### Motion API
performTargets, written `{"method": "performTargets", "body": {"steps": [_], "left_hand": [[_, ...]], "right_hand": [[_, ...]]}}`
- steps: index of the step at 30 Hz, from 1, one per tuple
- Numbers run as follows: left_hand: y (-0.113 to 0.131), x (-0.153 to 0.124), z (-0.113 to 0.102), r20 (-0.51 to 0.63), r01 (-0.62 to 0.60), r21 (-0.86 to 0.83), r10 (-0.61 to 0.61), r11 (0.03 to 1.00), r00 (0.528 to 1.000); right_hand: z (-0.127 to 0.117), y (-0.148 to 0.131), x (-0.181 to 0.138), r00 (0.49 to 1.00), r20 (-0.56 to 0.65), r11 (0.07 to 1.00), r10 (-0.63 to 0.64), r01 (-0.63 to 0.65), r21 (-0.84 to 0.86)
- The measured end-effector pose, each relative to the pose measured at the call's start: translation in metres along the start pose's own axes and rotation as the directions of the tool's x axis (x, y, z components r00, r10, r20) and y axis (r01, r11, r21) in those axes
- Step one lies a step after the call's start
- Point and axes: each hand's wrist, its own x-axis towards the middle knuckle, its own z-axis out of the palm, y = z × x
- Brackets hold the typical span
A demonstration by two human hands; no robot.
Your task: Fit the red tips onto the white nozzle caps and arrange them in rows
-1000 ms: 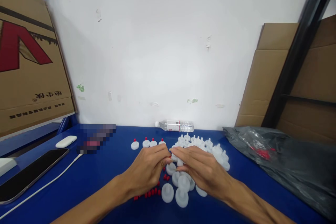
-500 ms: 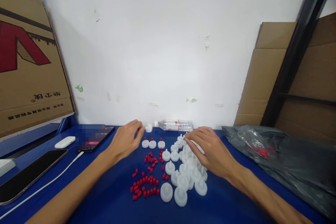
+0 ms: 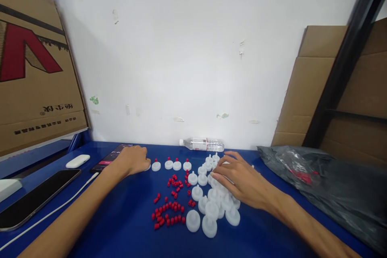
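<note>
My left hand [image 3: 134, 160] is at the left end of a short row of white round plastic caps with thin stems. Its fingers are pinched on a white cap [image 3: 148, 167], mostly hidden behind them, at table level. The nearest cap in the row [image 3: 156, 166] has a red tip on its stem, as do the others beside it. My right hand [image 3: 238, 177] reaches over the pile of white caps [image 3: 214, 197], thumb and fingers apart and touching or just above them. It covers part of the pile. Small red sleeves [image 3: 167, 207] lie scattered between the hands.
A clear plastic bottle [image 3: 201, 144] lies against the wall. At left are a phone [image 3: 104, 163], a second phone [image 3: 39, 197], a white case [image 3: 78, 161] and a white cable [image 3: 60, 201]. A grey plastic bag [image 3: 329, 193] covers the right side; cardboard stands at both sides.
My left hand has moved left and down, bringing the white cap from behind the row to its left end. My right hand's fingers have spread over the pile.
</note>
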Motion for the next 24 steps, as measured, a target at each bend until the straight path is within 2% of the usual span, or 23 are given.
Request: {"method": "performTargets", "body": {"steps": [5, 16, 21, 24], "left_hand": [[0.009, -0.004, -0.007, 0.108, -0.02, 0.1, 0.009, 0.995, 0.994], [0.015, -0.003, 0.003, 0.177, -0.084, 0.121, 0.062, 0.989, 0.982], [0.016, 0.0, 0.002, 0.106, -0.066, 0.12, 0.053, 0.991, 0.993], [0.023, 0.0, -0.003, 0.043, -0.1, 0.077, 0.097, 0.992, 0.994]], "right_hand": [[0.003, 0.0, -0.002, 1.0, 0.006, 1.0, -0.017, 0.017, -0.016], [0.003, -0.002, -0.002, 0.999, 0.039, 1.0, -0.012, 0.012, -0.005], [0.003, -0.001, -0.003, 1.0, -0.001, 0.999, -0.028, 0.028, -0.027], [0.003, -0.001, -0.003, 1.0, -0.002, 0.999, -0.03, 0.03, -0.023]]}}
